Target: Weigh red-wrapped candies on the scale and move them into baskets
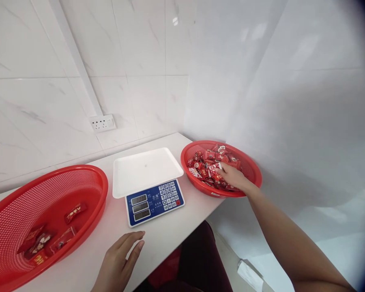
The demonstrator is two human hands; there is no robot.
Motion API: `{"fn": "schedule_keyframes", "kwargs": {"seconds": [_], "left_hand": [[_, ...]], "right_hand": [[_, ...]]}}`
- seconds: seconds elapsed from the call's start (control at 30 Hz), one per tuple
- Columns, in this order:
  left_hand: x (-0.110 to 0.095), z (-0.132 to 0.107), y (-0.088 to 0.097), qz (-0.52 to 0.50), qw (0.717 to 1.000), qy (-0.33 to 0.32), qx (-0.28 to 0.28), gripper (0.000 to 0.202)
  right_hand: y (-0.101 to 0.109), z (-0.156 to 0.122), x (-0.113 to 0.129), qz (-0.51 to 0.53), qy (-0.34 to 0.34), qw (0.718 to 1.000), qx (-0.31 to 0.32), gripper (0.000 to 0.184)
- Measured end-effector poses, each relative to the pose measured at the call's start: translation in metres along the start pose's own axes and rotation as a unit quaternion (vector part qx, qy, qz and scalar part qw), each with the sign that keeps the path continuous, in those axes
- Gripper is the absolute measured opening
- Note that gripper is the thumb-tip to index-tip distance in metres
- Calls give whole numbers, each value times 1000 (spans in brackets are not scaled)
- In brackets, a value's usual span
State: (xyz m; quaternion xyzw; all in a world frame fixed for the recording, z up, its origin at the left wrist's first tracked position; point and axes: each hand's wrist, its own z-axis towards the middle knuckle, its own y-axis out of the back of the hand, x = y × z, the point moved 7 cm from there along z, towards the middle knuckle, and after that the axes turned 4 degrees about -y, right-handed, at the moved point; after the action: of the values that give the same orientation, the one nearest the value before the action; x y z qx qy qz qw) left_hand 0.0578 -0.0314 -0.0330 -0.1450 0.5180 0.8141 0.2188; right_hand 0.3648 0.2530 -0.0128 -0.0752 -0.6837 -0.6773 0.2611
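Pinching a red-wrapped sweet (220, 165) at edge of pile (208, 160) in red mesh basket (214, 142) w/ R hand (232, 176), grip narrow, fingertips low, basket near white wall (292, 121). L hand (118, 257) open, fingers loosely apart, at white table (97, 231) just before digital scale (153, 202) w/ white tray (146, 170). Bigger red basket (79, 167) at left, few packets (74, 213) inside.

White counter (109, 239), scale (154, 202) between red baskets (91, 180)
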Motion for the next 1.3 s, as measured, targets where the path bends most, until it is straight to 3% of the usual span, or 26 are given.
{"fn": "schedule_keyframes", "kwargs": {"seconds": [0.13,0.27,0.37,0.47,0.5,0.7,0.8,0.93,1.03,1.13,1.3], "left_hand": [[6,7,-9,-52,998,34,29,23],[12,21,-20,-149,979,108,91,27],[13,36,-29,-254,941,174,141,30],[8,59,-38,-375,886,222,159,34],[6,67,-41,-411,867,233,156,36],[-8,110,-53,-545,778,271,154,47],[-7,116,-49,-544,754,342,136,43],[-6,117,-22,-513,741,424,97,42],[-12,119,-1,-515,726,445,99,43],[-15,125,16,-510,729,446,95,43],[-18,131,24,-500,743,423,136,47]], "right_hand": [[7,-2,7,91,-23,994,-52,28],[7,-3,19,189,-36,980,-55,32],[4,-5,30,353,-70,933,-21,34],[-11,-11,52,535,-124,834,48,38],[-19,-13,63,560,-134,814,77,41],[-83,-39,152,523,-94,770,354,44],[-101,-52,178,494,-109,749,428,46],[-93,-52,196,458,-118,768,432,44],[-71,-44,212,410,-44,822,393,42],[-51,-36,225,357,17,871,337,42],[-37,-34,239,346,36,880,323,43]]}}
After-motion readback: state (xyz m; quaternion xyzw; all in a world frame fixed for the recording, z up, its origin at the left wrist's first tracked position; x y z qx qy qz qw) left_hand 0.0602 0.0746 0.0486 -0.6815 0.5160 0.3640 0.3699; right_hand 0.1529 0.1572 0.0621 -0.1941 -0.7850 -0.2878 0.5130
